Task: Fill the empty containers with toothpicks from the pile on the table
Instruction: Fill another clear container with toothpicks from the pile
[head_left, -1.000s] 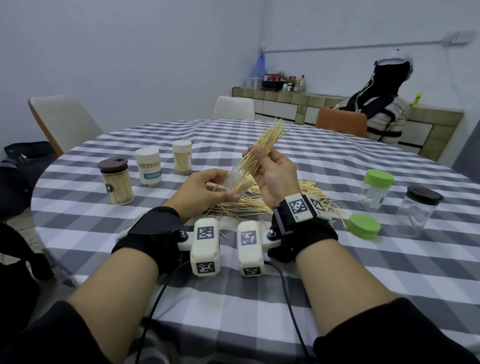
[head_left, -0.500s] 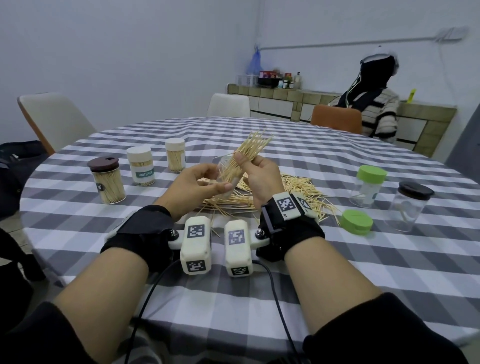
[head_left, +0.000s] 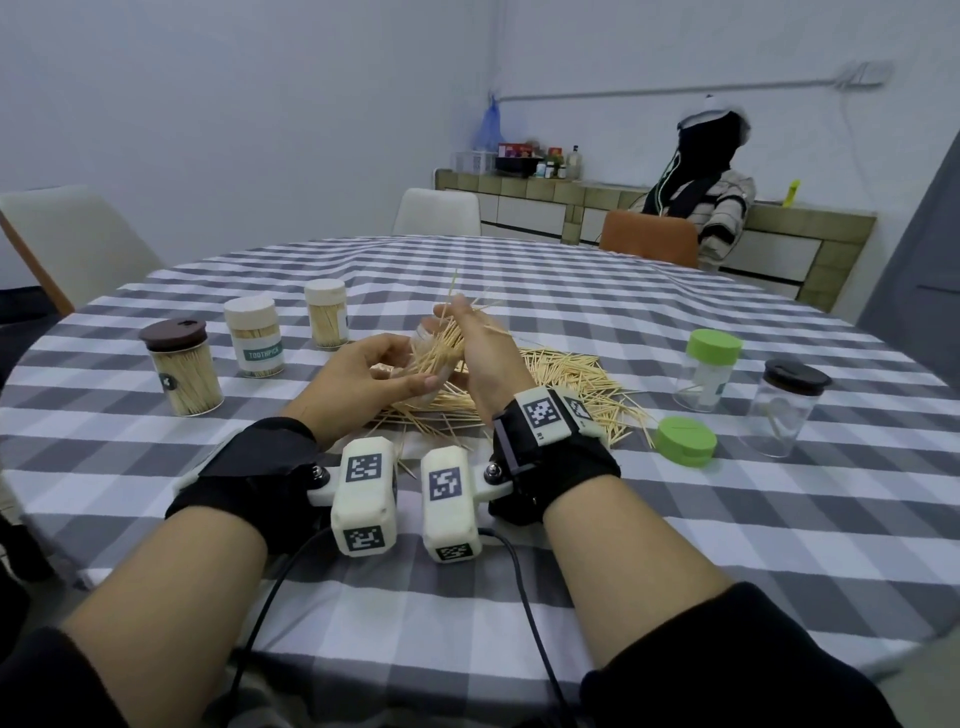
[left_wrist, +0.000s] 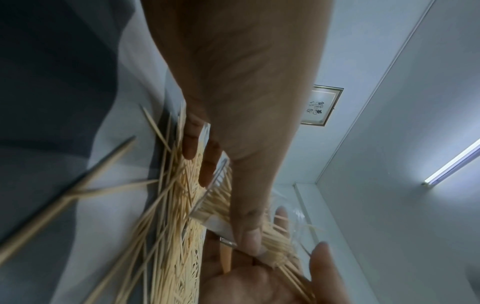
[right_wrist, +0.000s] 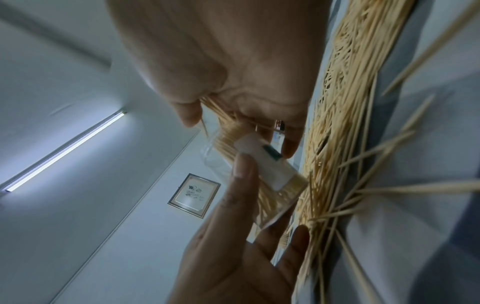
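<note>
Hands: left (head_left: 371, 382) grips clear container (right_wrist: 270, 181), right (head_left: 480, 358) pinches toothpicks (head_left: 441, 348); green lid (head_left: 685, 440) beside pile (head_left: 566, 382).

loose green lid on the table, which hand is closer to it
Right. The right hand, gripping a toothpick bundle, is on the green lid's side of the pile; the left hand, holding the clear container, sits farther away.

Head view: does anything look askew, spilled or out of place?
A green lid lies loose on the table, off its jar. Stray toothpicks are scattered across the cloth. A few sticks in the right hand splay sideways, outside the jar mouth.
</note>
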